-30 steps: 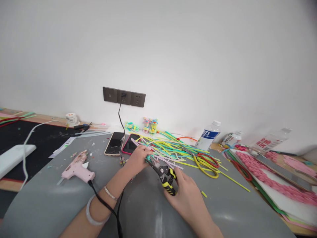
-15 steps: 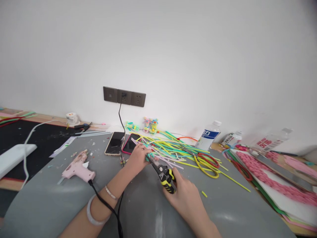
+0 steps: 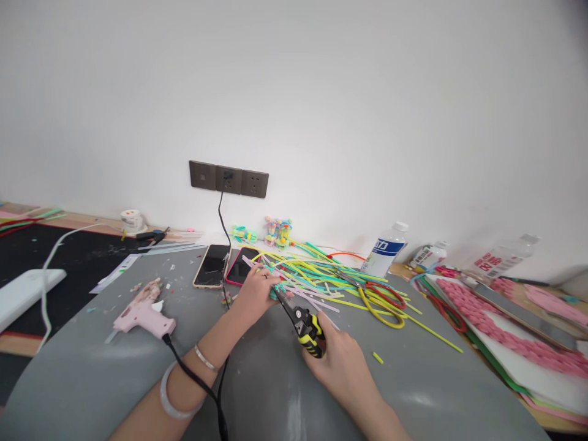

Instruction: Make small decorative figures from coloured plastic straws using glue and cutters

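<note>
My right hand (image 3: pixel 337 349) is wrapped round the yellow-and-black handles of a pair of pliers (image 3: pixel 301 321), whose jaws point up and left. Closed round a small teal piece (image 3: pixel 277 290), my left hand (image 3: pixel 257 294) meets the tips of the jaws. The piece is mostly hidden by fingers, and its exact kind is unclear. Just beyond both hands lies a loose pile of yellow, teal and lilac strips (image 3: pixel 316 272). A short yellow offcut (image 3: pixel 377 358) lies to the right of my right hand.
A pink glue gun (image 3: pixel 146 315) lies at left, its black cord running under my left forearm. Two phones (image 3: pixel 212 267) lie near the wall. Scissors (image 3: pixel 383 306) rest on the strips, with a bottle (image 3: pixel 384 251) behind. Papers with pink braid (image 3: pixel 500 324) are at far right.
The whole view has shifted very slightly. Both hands keep the same hold on the pliers and the teal piece, with hardly any movement.
</note>
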Demonstrator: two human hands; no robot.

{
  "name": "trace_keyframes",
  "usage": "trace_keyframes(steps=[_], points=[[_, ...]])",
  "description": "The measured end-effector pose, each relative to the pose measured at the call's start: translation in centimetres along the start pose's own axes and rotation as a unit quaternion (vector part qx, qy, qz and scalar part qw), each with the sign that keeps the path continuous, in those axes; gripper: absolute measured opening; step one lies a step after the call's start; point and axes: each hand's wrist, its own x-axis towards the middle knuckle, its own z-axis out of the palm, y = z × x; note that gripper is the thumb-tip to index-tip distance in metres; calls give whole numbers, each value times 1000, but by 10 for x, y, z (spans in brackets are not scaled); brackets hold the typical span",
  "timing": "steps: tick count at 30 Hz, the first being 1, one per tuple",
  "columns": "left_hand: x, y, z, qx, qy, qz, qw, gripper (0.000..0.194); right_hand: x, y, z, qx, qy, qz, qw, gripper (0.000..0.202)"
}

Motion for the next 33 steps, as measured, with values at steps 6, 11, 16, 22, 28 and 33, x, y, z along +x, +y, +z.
trace_keyframes(steps=[6,11,16,22,28,33], points=[[-1,-1,1,9,1,9,1000,21,0,0,1,14,2,3,1000,20],[-1,-2,4,9,14,1,1000,17,2,-2,0,15,-13,19,1000,18],[-1,-2,4,21,15,4,1000,13,2,-3,0,25,-29,32,999,19],[-2,-3,4,23,13,4,1000,9,4,-1,1,29,-33,28,999,18],[0,-3,3,19,8,-12,1000,11,6,-1,4,31,-11,10,999,19],[1,4,-4,-13,-33,-45,998,16,5,2,4,21,-21,28,999,21]])
